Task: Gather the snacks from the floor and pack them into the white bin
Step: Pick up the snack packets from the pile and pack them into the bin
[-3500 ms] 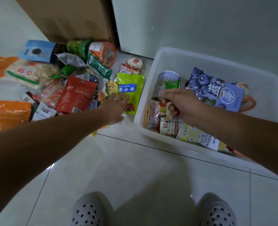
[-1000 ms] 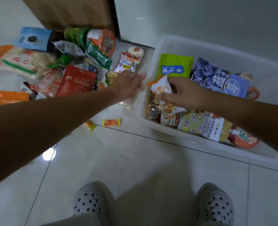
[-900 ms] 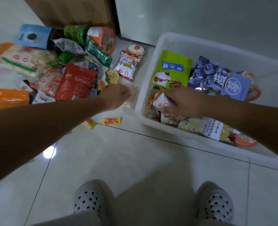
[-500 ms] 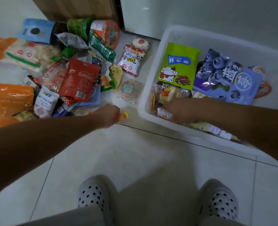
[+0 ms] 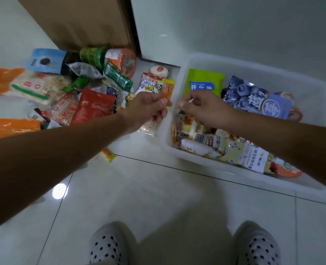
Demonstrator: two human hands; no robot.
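My left hand pinches a small orange and yellow candy packet and holds it up just left of the white bin. My right hand hovers over the bin's left edge, a short gap from the candy, with its fingers loosely curled and nothing seen in them. The bin holds a green pouch, a blueberry bag and several small packets. A pile of snacks lies on the floor at the left, among them a red pouch and a panda packet.
A second small orange candy lies on the tile beneath my left forearm. A cardboard box stands behind the pile, with a white wall behind the bin. My dotted slippers stand on bare tile at the bottom.
My left hand picked the small candy off the floor and lifted it toward the bin. My right hand let go of the packet inside the bin and rose toward the candy.
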